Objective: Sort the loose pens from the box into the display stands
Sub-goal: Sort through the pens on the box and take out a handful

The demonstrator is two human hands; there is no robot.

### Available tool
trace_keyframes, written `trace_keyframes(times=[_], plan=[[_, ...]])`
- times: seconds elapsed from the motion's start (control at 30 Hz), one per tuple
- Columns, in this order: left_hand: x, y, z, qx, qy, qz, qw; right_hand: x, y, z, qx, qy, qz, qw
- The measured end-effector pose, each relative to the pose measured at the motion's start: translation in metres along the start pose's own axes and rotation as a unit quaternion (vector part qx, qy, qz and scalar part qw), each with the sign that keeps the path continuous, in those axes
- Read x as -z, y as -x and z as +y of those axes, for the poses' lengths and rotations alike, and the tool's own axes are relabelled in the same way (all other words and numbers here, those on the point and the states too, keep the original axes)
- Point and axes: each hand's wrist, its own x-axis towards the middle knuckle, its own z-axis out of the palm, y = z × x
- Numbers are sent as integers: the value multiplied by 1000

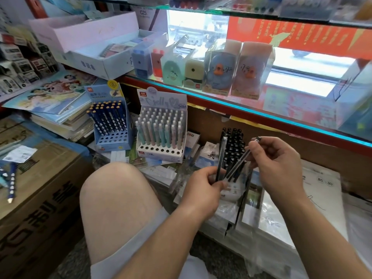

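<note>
My left hand (pixel 203 184) grips the lower ends of two black pens (pixel 221 156) in front of a stand of black pens (pixel 234 146). One of those pens slants up to the right, and my right hand (pixel 275 160) pinches its upper end (pixel 257 139). A white stand (pixel 161 153) of pastel pens sits left of centre, with an empty front row of holes. Further left, a blue stand (pixel 111 138) holds navy dotted pens and has several empty holes.
A large cardboard box (pixel 40 190) at the left carries a few loose navy dotted pens (pixel 11 184). My bare knee (pixel 118 198) is in the foreground. A glass shelf (pixel 241 105) with sharpeners hangs above. Books and plastic-wrapped packets (pixel 281 210) cover the floor.
</note>
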Motion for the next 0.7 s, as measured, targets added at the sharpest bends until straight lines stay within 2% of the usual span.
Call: trace_keyframes(times=[0.27, 0.4, 0.7], plan=[[6, -3, 0, -13, 19, 73, 997, 0, 5, 10, 21, -14, 111, 994], [6, -3, -2, -34, -8, 96, 995, -2, 6, 26, 53, 108, 44, 992], [5, -6, -2, -20, -10, 113, 993, -15, 14, 41, 113, 216, -7, 970]])
